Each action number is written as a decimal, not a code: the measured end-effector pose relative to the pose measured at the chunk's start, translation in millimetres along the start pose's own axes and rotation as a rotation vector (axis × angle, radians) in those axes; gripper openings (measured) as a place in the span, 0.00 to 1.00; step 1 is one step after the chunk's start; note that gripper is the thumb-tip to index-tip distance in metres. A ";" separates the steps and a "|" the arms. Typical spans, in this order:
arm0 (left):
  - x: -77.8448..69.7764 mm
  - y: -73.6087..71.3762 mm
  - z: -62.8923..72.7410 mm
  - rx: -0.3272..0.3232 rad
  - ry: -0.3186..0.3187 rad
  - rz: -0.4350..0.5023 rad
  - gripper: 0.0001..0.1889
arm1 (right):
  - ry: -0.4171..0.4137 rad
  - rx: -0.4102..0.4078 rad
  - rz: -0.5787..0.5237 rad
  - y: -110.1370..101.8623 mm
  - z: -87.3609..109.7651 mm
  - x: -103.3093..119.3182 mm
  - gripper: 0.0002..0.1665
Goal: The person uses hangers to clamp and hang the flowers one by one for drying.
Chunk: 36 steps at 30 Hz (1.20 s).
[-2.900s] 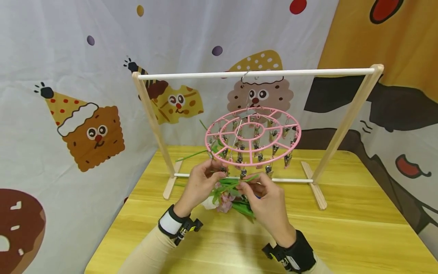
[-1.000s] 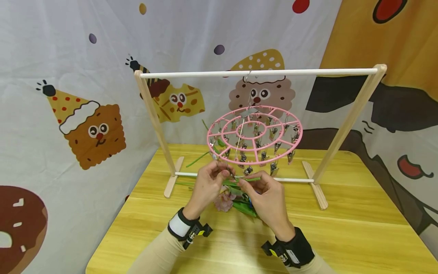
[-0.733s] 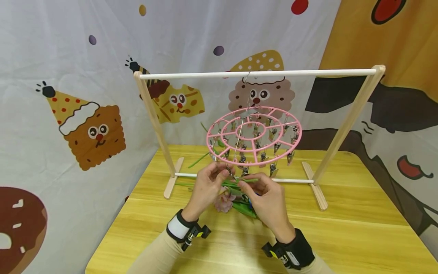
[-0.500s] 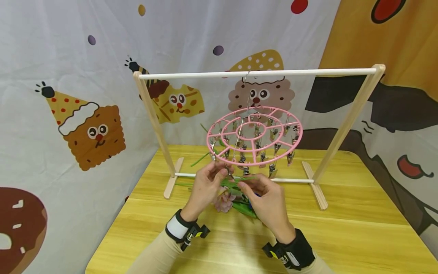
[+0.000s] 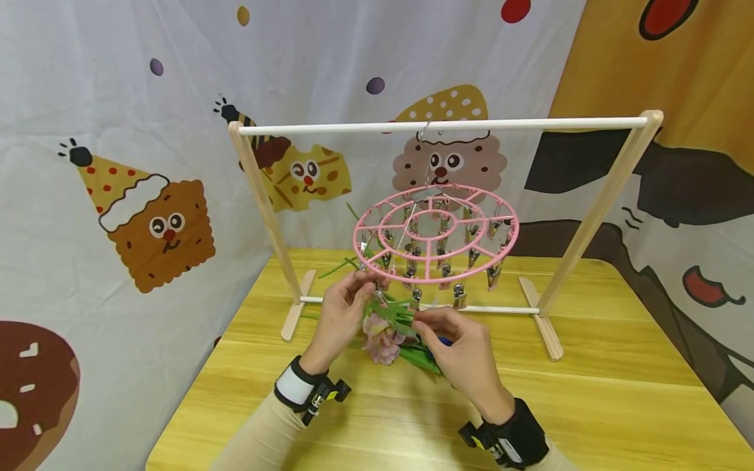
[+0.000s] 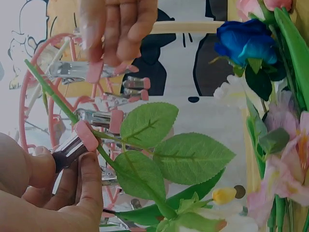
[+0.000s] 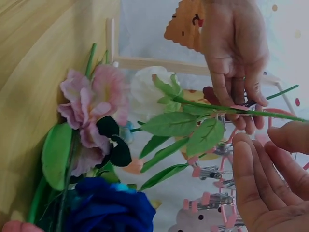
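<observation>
My left hand (image 5: pixel 340 314) pinches a metal clip with pink tips (image 6: pixel 87 136) that hangs from a round pink clip hanger (image 5: pixel 429 268). The clip's tips lie on the green stem (image 6: pixel 63 105) of a white flower (image 7: pixel 148 92), just beside its leaves (image 6: pixel 193 157). That flower hangs head-down over other flowers. My right hand (image 5: pixel 465 347) is close to the stem, its thumb and fingers apart with nothing between them in the right wrist view. A pink flower (image 5: pixel 381 340) and a blue rose (image 7: pixel 113 205) lie below the hands.
The hanger hangs by a hook from the white rod (image 5: pixel 330 129) of a wooden rack (image 5: pixel 603 209) on the wooden table (image 5: pixel 618 405). Several other clips (image 5: pixel 459 294) dangle around it. Another green stem (image 5: pixel 338 267) sticks out behind the left hand. A cartoon-printed curtain (image 5: pixel 306 59) stands behind.
My left hand has shifted left with the clip and stem, and the leaves have swung into view between the hands. My right hand has come away from the stem and slightly down.
</observation>
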State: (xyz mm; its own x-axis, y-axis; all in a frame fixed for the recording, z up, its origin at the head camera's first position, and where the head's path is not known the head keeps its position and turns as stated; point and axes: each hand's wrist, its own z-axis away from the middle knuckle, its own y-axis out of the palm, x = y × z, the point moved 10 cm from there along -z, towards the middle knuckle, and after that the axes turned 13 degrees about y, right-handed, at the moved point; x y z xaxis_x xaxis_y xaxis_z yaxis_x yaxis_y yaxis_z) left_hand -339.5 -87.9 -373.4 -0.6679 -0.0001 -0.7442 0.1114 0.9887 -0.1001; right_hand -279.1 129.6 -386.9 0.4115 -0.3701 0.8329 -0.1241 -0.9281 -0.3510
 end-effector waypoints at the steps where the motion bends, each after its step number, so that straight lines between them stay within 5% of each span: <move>1: 0.5 -2.1 -0.7 -0.005 -0.001 -0.005 0.14 | -0.003 0.005 0.008 0.3 0.5 -1.2 0.10; 15: 12.4 -28.8 -11.5 -0.078 -0.062 -0.080 0.14 | -0.025 0.087 0.208 2.4 7.9 -26.9 0.15; 24: 19.8 -41.8 -14.9 -0.081 -0.040 -0.120 0.15 | 0.009 0.157 0.336 3.4 13.7 -47.6 0.16; 36: 29.8 -48.9 -18.2 -0.039 -0.060 -0.121 0.18 | -0.041 0.125 0.382 -4.9 16.6 -50.0 0.15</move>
State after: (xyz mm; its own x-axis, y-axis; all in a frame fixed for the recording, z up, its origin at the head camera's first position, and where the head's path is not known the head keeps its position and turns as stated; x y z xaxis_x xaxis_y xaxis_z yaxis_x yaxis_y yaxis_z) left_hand -378.3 -133.5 -378.7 -0.6296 -0.1279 -0.7663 0.0033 0.9859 -0.1672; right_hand -284.1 153.3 -433.9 0.3929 -0.6832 0.6155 -0.1654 -0.7110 -0.6835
